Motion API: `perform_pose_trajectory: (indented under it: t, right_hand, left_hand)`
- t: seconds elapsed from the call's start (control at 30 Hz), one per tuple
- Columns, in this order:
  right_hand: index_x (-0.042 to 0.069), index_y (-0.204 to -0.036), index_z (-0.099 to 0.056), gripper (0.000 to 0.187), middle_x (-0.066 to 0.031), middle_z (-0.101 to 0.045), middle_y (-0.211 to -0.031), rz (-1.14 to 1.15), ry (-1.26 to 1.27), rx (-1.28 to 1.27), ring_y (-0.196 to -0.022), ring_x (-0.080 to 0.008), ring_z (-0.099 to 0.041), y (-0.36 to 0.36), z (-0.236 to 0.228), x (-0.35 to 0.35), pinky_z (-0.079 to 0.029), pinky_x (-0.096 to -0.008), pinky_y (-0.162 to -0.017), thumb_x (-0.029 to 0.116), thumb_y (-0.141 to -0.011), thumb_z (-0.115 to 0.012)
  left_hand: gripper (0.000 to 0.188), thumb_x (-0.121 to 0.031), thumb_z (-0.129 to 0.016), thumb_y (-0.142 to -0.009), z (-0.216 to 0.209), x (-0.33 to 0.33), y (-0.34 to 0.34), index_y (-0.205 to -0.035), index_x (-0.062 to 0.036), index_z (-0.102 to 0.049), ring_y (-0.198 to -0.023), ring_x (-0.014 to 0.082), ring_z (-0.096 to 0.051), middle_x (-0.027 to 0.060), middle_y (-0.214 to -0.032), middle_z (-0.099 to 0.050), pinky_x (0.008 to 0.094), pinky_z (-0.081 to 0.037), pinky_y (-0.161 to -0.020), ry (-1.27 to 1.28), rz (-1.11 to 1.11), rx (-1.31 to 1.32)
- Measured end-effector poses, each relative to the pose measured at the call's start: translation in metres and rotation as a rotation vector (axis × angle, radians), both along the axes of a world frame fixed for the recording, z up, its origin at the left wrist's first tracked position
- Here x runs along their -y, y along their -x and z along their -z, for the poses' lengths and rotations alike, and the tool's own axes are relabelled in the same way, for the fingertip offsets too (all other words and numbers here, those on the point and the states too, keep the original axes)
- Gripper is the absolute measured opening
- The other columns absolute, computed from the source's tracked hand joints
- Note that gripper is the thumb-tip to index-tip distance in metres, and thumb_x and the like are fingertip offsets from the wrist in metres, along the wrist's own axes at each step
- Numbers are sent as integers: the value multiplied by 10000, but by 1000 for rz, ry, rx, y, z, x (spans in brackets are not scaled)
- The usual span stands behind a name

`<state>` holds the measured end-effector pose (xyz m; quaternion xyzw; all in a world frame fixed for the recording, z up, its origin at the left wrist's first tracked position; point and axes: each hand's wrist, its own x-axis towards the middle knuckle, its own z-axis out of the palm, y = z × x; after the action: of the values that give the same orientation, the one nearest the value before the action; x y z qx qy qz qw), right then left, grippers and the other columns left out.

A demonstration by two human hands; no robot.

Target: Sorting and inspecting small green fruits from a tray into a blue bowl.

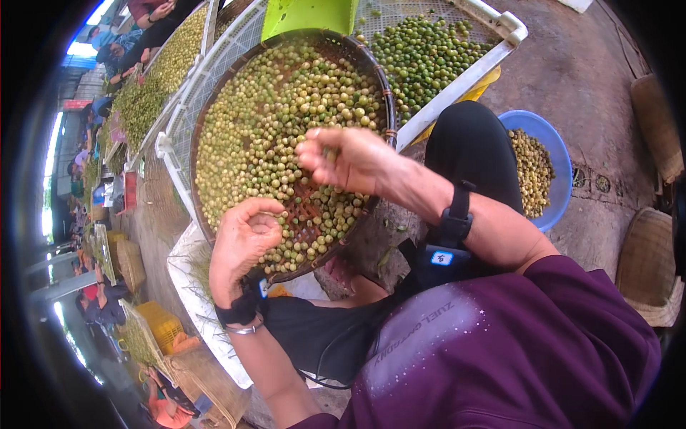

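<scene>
A round woven basket tray (391, 107) with a dark rim stands tilted before me, spread with small round yellow-green fruits (250, 143). Above its near left part is my left hand (246, 239), fingers curled in with the thumb bent toward them; whatever they hold is hidden. My right hand (350, 159) hovers over the tray's right side, fingers half curled and slightly blurred. A small greenish round fruit (330, 152) seems to show between its thumb and fingers. Dark woven mesh shows between the fruits below the hands.
Under the tray lies a white-framed mesh rack (457, 79) with greener fruits and a bright green scoop (304, 14). To the right, a blue basin (561, 168) holds yellowish fruits. Woven baskets (647, 257) stand far right. Other people sit along fruit-covered racks at left.
</scene>
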<state>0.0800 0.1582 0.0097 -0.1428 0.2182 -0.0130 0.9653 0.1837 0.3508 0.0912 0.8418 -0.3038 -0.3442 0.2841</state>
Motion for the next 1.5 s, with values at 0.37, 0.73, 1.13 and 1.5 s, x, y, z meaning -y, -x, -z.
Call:
perform_pose_trajectory:
  t: [0.37, 0.73, 1.13, 1.5]
  right_hand:
    - [64, -992, -513, 171, 46, -468, -714, 154, 184, 5, -583, -55, -423, 8, -25, 25, -356, -203, -484, 223, -947, -467]
    - [59, -949, -531, 120, 33, -501, -724, 32, 207, 37, -585, -58, -461, 1, -6, 21, -384, -196, -481, 172, -927, -497]
    - [9, -1036, -524, 260, -110, -603, -915, -158, 10, 33, -745, -177, -621, -3, -2, 2, -509, -264, -557, 246, -963, -446]
    - [3, -1037, -526, 421, -204, -575, -1145, -35, -79, 25, -985, -308, -613, -4, -4, 15, -537, -378, -680, 368, -988, -321]
  left_hand:
    - [198, -64, -742, -679, 72, 60, -41, -862, -15, -685, -661, 199, -635, 131, -789, -651, 309, -510, -624, 181, 271, 608]
    - [198, -56, -693, -638, 72, 63, -29, -830, -25, -656, -681, 212, -634, 114, -777, -653, 307, -509, -658, 84, 138, 467]
    - [224, -48, -685, -817, 9, 63, -2, -1037, -19, -659, -736, 83, -619, 43, -902, -674, 198, -500, -602, 486, -58, -156]
    - [136, -45, -669, -726, 93, 63, -68, -854, -3, -689, -696, 208, -643, 129, -808, -663, 298, -513, -660, 166, 269, 812]
